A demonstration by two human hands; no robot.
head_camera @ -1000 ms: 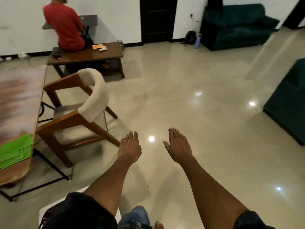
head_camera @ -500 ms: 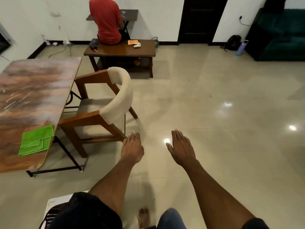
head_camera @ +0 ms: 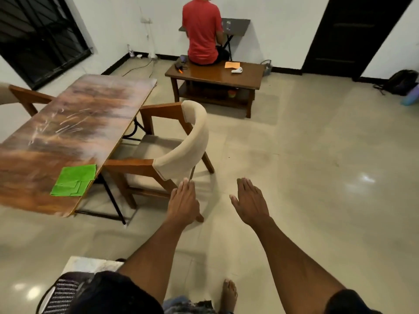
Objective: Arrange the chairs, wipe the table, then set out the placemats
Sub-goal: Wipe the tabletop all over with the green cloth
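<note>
While outstretched, left hand (head_camera: 184, 203), right hand (head_camera: 250, 203), flat

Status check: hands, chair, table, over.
Both hands open, left hand and right hand reaching toward chair. Chair angled at table. Green cloth on table. Nothing in the way.

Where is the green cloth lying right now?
In the head view, the green cloth lies at left on the long table's near right edge, beside the cream-backed chair.
</note>
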